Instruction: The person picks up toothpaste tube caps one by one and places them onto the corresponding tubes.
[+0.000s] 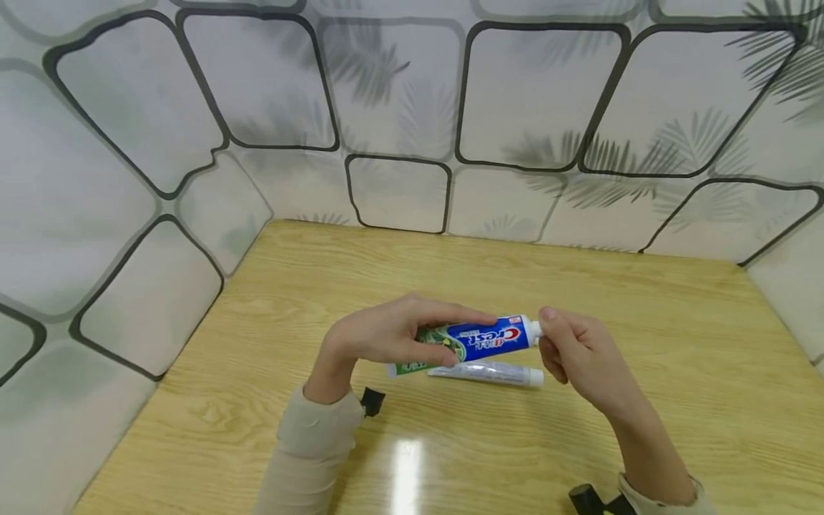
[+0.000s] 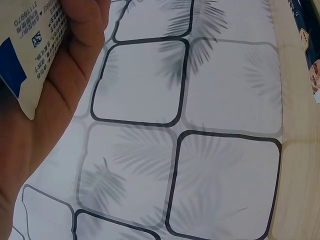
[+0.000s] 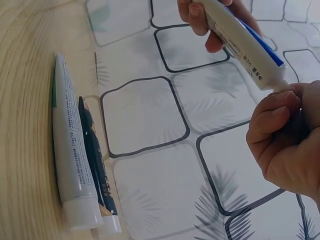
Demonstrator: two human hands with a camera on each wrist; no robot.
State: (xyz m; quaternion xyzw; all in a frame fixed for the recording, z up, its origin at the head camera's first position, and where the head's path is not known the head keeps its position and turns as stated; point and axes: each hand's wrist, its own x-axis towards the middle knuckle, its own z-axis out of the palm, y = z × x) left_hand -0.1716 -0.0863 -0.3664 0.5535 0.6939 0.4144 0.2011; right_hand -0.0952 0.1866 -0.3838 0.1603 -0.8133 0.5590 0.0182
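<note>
A blue, green and white Crest toothpaste tube (image 1: 492, 339) is held above the table, tilted slightly up toward its cap end. My left hand (image 1: 399, 332) grips its body, with the thumb on the near side and fingers along the far side. At the narrow white end, my right hand (image 1: 582, 357) pinches with thumb and curled fingers, which hide the tip. In the right wrist view, the tube's pale back (image 3: 245, 47) slants down into the right hand (image 3: 285, 135). The left wrist view shows the left hand (image 2: 75, 75) around the tube's printed back (image 2: 37, 45).
Below the held tube, a white toothpaste tube (image 1: 496, 373) lies on the wooden table (image 1: 257, 429). A dark tube (image 3: 95, 160) with a white cap lies against it in the right wrist view. Behind the table stands a wall covering (image 1: 399, 193) with a stone-and-leaf pattern.
</note>
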